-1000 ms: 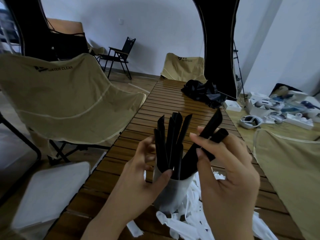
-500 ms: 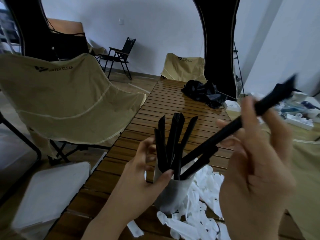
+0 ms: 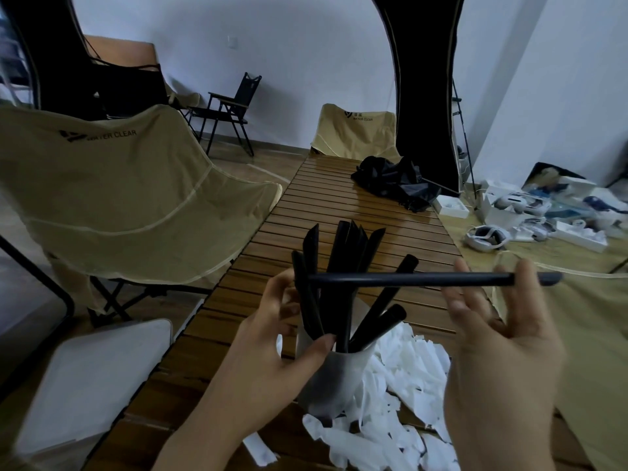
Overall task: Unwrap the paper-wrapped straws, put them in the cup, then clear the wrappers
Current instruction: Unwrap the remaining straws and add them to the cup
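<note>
A pale cup (image 3: 334, 375) stands on the slatted wooden table (image 3: 339, 212), holding several black straws (image 3: 350, 266) that fan upward. My left hand (image 3: 272, 345) grips the cup, thumb at the rim and fingers behind the straws. My right hand (image 3: 506, 334) holds one black straw (image 3: 424, 278) level above the cup, pinched between its fingers near the right end; its left end reaches the standing straws. A heap of torn white paper wrappers (image 3: 404, 379) lies right of the cup and in front of it.
A crumpled black cloth (image 3: 394, 181) lies at the table's far end. Beige folding chairs stand to the left (image 3: 112, 185), beyond the table (image 3: 356, 130) and at the right (image 3: 584, 334). White boxes and headsets (image 3: 530, 215) litter the floor at the right.
My right hand pulled one straw out of the cup, raised it to the right, then turned it level across the cup. The left hand kept its grip on the cup.
</note>
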Demonstrator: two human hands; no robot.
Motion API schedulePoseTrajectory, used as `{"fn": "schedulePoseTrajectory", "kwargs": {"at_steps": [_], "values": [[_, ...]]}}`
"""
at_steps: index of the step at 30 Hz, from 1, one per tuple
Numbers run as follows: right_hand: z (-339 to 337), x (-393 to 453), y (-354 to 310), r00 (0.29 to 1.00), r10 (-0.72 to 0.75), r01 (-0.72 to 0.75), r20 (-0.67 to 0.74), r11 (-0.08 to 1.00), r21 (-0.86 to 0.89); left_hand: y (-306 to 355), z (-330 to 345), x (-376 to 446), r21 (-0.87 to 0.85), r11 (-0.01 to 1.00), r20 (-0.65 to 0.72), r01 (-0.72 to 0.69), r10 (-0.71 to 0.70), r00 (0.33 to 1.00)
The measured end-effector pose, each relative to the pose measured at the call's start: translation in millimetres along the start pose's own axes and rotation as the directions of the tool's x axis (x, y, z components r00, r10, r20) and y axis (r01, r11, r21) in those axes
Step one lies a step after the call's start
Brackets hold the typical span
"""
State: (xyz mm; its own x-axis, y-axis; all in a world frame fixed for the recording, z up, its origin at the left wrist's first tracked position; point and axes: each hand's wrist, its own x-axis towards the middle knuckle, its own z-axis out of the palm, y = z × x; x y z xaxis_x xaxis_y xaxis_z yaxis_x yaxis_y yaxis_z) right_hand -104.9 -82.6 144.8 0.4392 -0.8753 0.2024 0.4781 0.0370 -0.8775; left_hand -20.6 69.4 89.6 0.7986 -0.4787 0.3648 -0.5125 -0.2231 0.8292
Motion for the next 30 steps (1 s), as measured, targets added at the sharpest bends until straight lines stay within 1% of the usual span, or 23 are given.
{"fn": "schedulePoseTrajectory", "kwargs": {"at_steps": [1,4,5,6,9,11,14,16,20,24,27,30], "values": [[-2.9,0.9,-1.2,0.999,0.020,-0.020,-0.034,1.000,0.004,1.0,-0.3,-0.2,0.011,1.000,-0.003,0.004,-0.004,1.000],[-3.7,3.9,5.4,0.986,0.164,-0.158,-0.028,0.976,0.151,0.5,0.0,-0.9,0.032,0.999,0.002,0.022,-0.022,1.000],[-4.9,7.3,6.2,0.981,0.190,-0.181,-0.043,0.971,0.158,-1.0,0.3,-1.6,0.035,0.999,0.004,0.033,-0.033,0.999],[-3.8,5.5,7.6,0.977,0.215,-0.210,-0.010,0.963,0.172,-3.6,0.9,-2.3,0.053,0.998,0.002,0.040,-0.040,0.999],[-4.1,1.7,13.1,0.958,0.276,-0.283,0.080,0.954,0.100,-8.6,2.2,-2.8,0.110,0.994,-0.016,0.021,-0.020,1.000],[-4.2,1.2,14.5,0.951,0.290,-0.298,0.112,0.952,0.066,-6.4,1.7,-2.7,0.079,0.996,-0.029,0.031,-0.029,0.999],[-4.5,2.0,19.4,0.944,0.302,-0.310,0.137,0.950,0.040,1.2,-0.6,-1.7,0.020,1.000,0.007,0.011,-0.012,1.000],[-6.1,1.7,22.5,0.936,0.306,-0.309,0.171,0.951,-0.010,2.6,-1.9,-1.2,0.021,1.000,0.015,0.005,-0.005,1.000],[-6.2,-0.8,23.5,0.936,0.259,-0.205,0.240,0.952,-0.228,0.2,-1.1,-1.1,0.005,1.000,0.007,-0.005,0.005,1.000],[-3.5,1.7,26.2,0.920,0.214,-0.103,0.330,0.941,-0.323,-2.0,-0.9,-1.4,-0.008,1.000,0.009,-0.008,0.008,1.000],[0.2,-0.1,33.5,0.881,0.190,0.042,0.433,0.881,-0.472,-4.5,-1.0,-1.0,0.004,1.000,0.011,-0.008,0.008,1.000],[1.5,-2.3,38.1,0.856,0.184,0.124,0.482,0.833,-0.539,-5.7,-0.6,-0.5,0.018,1.000,0.007,-0.010,0.010,1.000]]}}
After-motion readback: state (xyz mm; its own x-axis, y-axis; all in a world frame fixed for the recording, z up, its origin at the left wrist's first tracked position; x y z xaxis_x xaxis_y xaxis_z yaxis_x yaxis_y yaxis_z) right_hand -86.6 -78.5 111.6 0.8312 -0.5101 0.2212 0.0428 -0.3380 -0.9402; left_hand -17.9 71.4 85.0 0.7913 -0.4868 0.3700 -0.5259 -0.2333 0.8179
